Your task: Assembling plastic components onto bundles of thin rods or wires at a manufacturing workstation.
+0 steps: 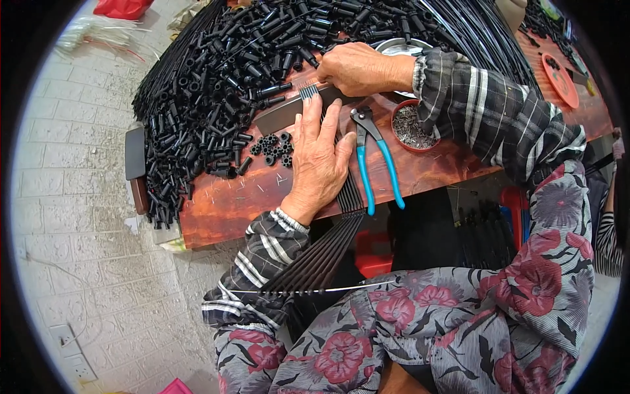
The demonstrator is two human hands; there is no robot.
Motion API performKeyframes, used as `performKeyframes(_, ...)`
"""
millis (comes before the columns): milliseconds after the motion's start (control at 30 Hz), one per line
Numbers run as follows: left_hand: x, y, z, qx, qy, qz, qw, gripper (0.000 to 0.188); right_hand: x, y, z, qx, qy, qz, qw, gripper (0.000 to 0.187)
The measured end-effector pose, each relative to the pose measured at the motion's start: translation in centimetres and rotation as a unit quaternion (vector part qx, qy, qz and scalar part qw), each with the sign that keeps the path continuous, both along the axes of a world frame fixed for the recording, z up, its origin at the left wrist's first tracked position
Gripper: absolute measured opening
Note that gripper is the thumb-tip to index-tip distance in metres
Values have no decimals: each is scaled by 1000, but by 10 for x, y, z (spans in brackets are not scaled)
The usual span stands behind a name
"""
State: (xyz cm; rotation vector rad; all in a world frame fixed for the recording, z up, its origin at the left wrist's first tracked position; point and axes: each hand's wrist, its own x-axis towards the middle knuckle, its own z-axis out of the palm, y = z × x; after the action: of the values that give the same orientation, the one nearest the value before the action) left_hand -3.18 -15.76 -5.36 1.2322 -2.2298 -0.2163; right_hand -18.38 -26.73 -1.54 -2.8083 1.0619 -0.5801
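My left hand [318, 157] lies on a row of thin black rods [318, 253], palm down, with its fingers stretched out toward the tips. The rods run under that hand, over the edge of the red-brown table [226, 213] and down toward my lap, where they spread out like a fan. Their tips rest at a long dark block [279, 117]. My right hand [361, 67] is curled up at the block, close to the tips but apart from my left hand. I cannot tell if its fingers are pinching something, because they are partly hidden. Just beside my left hand sits a little bunch of small round black parts [271, 150]. On its other side lie pliers [396, 180] with blue handles. Next to them is a red bowl [396, 134] full of tiny metal bits [413, 125], near my right sleeve [492, 108]. A big heap of black tubes [236, 79] covers the far left part of the table, and more long black rods [489, 43] lie past my right arm.
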Motion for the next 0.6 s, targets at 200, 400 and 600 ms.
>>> performKeyframes(200,-2,0,0,-2,-8,-1,1000,47,-3,-3,2,39,-4,11,999,11)
performKeyframes(400,-1,0,-1,-14,-8,2,1000,47,1,-10,-5,63,-29,11,998,20)
performKeyframes(600,-3,0,0,-8,-8,5,1000,47,0,-8,0,101,-52,-6,994,22)
